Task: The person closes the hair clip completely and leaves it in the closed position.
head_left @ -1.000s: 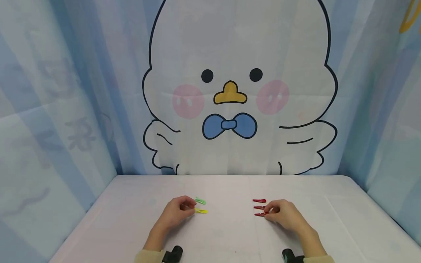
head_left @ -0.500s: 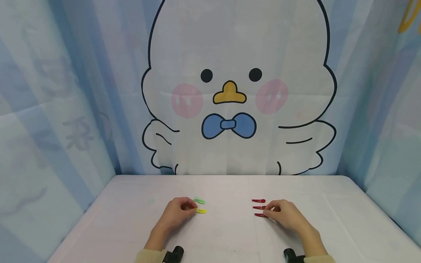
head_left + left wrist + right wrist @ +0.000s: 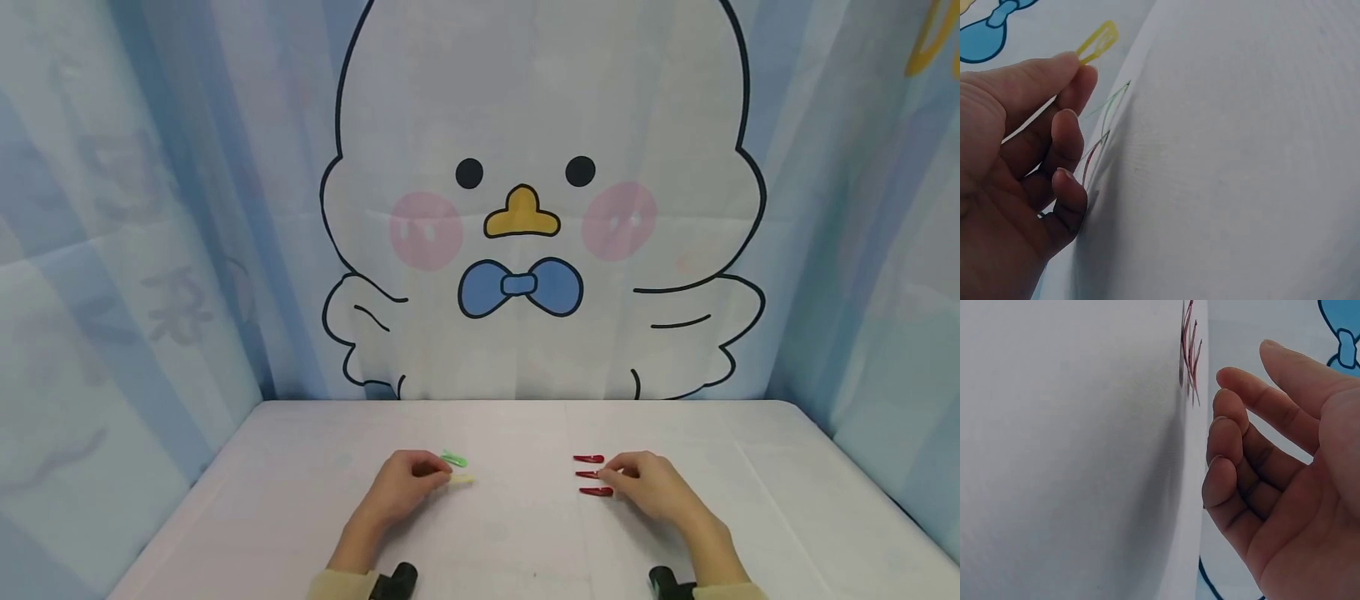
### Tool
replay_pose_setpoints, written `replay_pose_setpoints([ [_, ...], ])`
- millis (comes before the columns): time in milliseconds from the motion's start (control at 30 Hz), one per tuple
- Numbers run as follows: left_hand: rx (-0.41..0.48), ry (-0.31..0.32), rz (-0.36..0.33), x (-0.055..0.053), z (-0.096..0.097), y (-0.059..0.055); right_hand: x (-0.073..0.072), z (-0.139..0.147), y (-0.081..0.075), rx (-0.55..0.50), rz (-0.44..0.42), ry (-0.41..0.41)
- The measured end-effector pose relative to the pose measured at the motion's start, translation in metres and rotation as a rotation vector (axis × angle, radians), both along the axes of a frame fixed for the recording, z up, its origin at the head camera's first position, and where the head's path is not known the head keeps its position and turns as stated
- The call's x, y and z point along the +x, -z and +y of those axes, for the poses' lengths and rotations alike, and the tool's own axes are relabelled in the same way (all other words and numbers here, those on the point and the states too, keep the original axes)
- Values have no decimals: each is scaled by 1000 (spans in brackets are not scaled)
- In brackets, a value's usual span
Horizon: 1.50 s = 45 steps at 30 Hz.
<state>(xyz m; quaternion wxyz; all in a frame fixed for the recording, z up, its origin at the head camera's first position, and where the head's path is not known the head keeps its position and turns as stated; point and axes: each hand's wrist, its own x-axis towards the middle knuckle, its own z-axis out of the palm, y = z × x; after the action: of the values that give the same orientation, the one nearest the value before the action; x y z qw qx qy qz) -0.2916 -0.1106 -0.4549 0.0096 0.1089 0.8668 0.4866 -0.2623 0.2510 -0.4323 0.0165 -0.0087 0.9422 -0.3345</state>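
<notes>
My left hand (image 3: 408, 487) pinches a yellow hair clip (image 3: 1100, 44) between thumb and index finger, raised off the table in the left wrist view. A green hair clip (image 3: 453, 458) lies just beyond that hand. The left wrist view also shows a thin reddish clip (image 3: 1089, 164) behind the curled fingers. Three red snap hair clips lie in a column on the right: a far one (image 3: 588, 458), a middle one (image 3: 587, 475) and a near one (image 3: 596, 492). My right hand (image 3: 652, 487) hovers at their right ends, thumb and index finger apart, holding nothing (image 3: 1285, 450).
A white-covered table (image 3: 517, 542) carries the clips. Behind it hangs a curtain (image 3: 525, 350) printed with a cartoon duck, and more curtain (image 3: 112, 333) encloses the sides. A dark wrist camera (image 3: 396, 581) sits at the left cuff.
My left hand has taken hold of the yellow clip and lifted it slightly. My right fingers have left the nearest red clip and shifted up, a little away from the table's near side.
</notes>
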Motion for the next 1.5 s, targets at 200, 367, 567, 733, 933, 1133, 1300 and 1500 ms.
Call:
replay_pose_setpoints([
  [200, 100, 41, -15, 0, 1, -7, 1, -3, -11, -33, 42, -26],
  [367, 203, 61, 1, 1, 3, -12, 3, -8, -19, -64, 54, -45],
  [567, 262, 68, 7, 2, 8, -14, 7, -15, -26, -102, 79, -75],
  [733, 310, 79, 20, 3, 17, -14, 11, -23, -31, -138, 97, -137],
  [933, 405, 94, 48, 12, 30, -26, 17, -35, -39, -152, 124, -164],
  [1133, 434, 93, 57, 21, 39, -41, 22, -44, -47, -199, 213, -207],
  [1300, 431, 114, 64, 24, 45, -44, 27, -51, -51, -264, 235, -235],
  [1500, 435, 141, 75, 27, 52, -44, 31, -60, -54, -308, 262, -268],
])
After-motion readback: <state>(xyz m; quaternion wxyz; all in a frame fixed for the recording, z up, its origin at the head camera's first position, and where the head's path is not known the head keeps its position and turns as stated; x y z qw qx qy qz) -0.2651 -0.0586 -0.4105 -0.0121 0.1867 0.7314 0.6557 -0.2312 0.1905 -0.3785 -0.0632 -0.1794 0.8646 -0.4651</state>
